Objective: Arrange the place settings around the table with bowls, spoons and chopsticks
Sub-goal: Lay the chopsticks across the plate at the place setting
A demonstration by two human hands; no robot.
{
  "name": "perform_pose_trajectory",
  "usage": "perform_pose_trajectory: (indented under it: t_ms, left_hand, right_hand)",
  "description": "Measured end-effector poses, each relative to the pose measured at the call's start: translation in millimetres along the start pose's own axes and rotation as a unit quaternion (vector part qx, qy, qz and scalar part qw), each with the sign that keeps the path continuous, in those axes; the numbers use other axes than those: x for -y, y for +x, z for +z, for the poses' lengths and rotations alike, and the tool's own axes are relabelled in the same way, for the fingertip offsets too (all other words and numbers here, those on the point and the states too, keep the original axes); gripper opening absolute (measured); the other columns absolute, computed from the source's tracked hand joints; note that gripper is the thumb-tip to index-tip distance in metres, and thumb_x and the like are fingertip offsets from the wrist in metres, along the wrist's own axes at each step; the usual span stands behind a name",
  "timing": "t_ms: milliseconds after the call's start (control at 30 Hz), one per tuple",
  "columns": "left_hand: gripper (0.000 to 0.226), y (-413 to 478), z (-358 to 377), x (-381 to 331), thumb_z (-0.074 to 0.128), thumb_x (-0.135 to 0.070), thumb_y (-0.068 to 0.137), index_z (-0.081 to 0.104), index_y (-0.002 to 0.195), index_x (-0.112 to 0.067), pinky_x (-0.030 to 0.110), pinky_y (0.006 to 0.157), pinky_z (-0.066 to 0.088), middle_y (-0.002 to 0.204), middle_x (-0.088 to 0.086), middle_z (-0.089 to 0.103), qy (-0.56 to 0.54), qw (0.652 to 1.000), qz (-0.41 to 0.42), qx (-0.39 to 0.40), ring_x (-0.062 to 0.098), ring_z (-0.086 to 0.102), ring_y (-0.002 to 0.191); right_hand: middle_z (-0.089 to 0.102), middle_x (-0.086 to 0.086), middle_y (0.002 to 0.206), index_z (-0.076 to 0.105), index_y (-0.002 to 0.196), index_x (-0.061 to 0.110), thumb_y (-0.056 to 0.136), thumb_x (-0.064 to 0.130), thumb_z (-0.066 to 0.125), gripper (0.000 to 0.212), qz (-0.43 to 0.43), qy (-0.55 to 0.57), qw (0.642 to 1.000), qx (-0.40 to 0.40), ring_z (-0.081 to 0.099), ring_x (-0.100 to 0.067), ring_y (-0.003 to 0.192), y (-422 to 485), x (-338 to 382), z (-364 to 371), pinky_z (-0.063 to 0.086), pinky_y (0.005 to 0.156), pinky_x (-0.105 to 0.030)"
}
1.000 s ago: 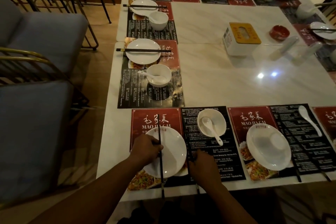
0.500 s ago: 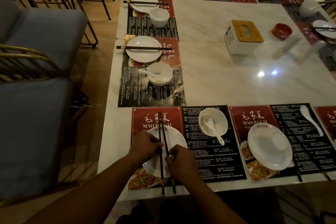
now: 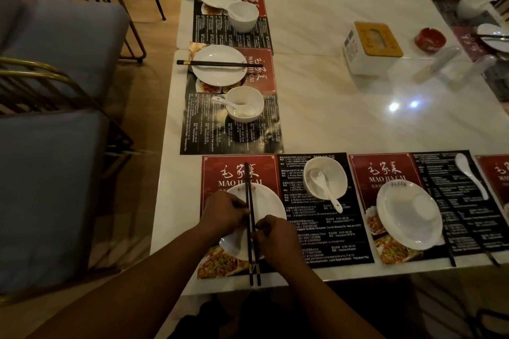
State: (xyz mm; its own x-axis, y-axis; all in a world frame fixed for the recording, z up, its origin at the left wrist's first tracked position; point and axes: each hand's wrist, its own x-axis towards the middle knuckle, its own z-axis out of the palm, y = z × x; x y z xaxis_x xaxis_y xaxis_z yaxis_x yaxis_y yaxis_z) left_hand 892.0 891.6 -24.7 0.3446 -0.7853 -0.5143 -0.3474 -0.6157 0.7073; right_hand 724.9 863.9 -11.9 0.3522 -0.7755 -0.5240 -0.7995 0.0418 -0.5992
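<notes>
The white marble table (image 3: 344,124) fills the frame. At lower centre, on a red-and-black placemat (image 3: 316,228), lies a white plate (image 3: 271,206). My left hand (image 3: 223,215) and right hand (image 3: 278,237) each pinch the black chopsticks (image 3: 251,228), which lie together across the plate. To the right stands a bowl (image 3: 326,176) holding a spoon (image 3: 323,184).
</notes>
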Motion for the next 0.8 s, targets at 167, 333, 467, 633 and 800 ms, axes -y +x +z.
perform_pose_trajectory:
  t_ms: [167,333,467,633,800]
  left_hand:
    - [0.012,1.3,2.5,2.4,0.077,-0.018,0.083,0.079,0.095,-0.019,0.025,0.078,0.06,0.087,-0.006,0.077,0.016,1.0,0.004,0.001,0.001,0.07,0.072]
    - [0.013,1.6,4.5,1.1,0.077,-0.018,0.083,0.079,0.096,-0.017,0.029,0.082,0.06,0.088,-0.004,0.077,0.013,1.0,0.004,-0.002,0.003,0.07,0.073]
    - [0.013,1.1,4.4,1.6,0.078,-0.018,0.081,0.079,0.094,-0.017,0.032,0.08,0.061,0.084,-0.005,0.077,-0.003,1.0,-0.005,-0.006,0.004,0.071,0.07]
    - [0.013,1.2,4.5,1.9,0.078,-0.019,0.082,0.079,0.095,-0.019,0.032,0.083,0.06,0.088,-0.006,0.077,-0.001,1.0,-0.006,-0.002,0.004,0.071,0.076]
    - [0.014,-0.8,3.8,0.5,0.077,-0.019,0.083,0.079,0.096,-0.019,0.03,0.085,0.059,0.09,-0.006,0.077,0.008,1.0,-0.003,-0.003,0.002,0.071,0.076]
  right_hand:
    - [0.076,0.003,0.091,0.073,0.107,0.022,0.09,0.014,0.064,0.021,-0.006,-0.01,1.0,-0.001,0.07,-0.008,0.079,0.2,-0.1,2.1,0.061,0.073,-0.028]
    - [0.075,0.003,0.092,0.073,0.107,0.021,0.09,0.015,0.064,0.021,-0.006,-0.019,1.0,0.0,0.07,-0.01,0.082,1.9,-1.1,2.4,0.06,0.075,-0.027]
    - [0.076,0.003,0.093,0.073,0.108,0.02,0.09,0.015,0.062,0.021,-0.009,-0.023,1.0,0.002,0.07,-0.01,0.085,3.1,-1.1,2.2,0.06,0.078,-0.03]
    - [0.076,0.001,0.096,0.073,0.109,0.019,0.09,0.015,0.062,0.022,-0.016,-0.024,1.0,0.005,0.071,-0.012,0.086,2.4,-0.7,1.7,0.06,0.08,-0.032]
    - [0.076,0.001,0.096,0.073,0.108,0.019,0.089,0.015,0.062,0.022,-0.021,-0.032,0.999,0.006,0.07,-0.013,0.089,1.0,-1.5,1.5,0.06,0.082,-0.035]
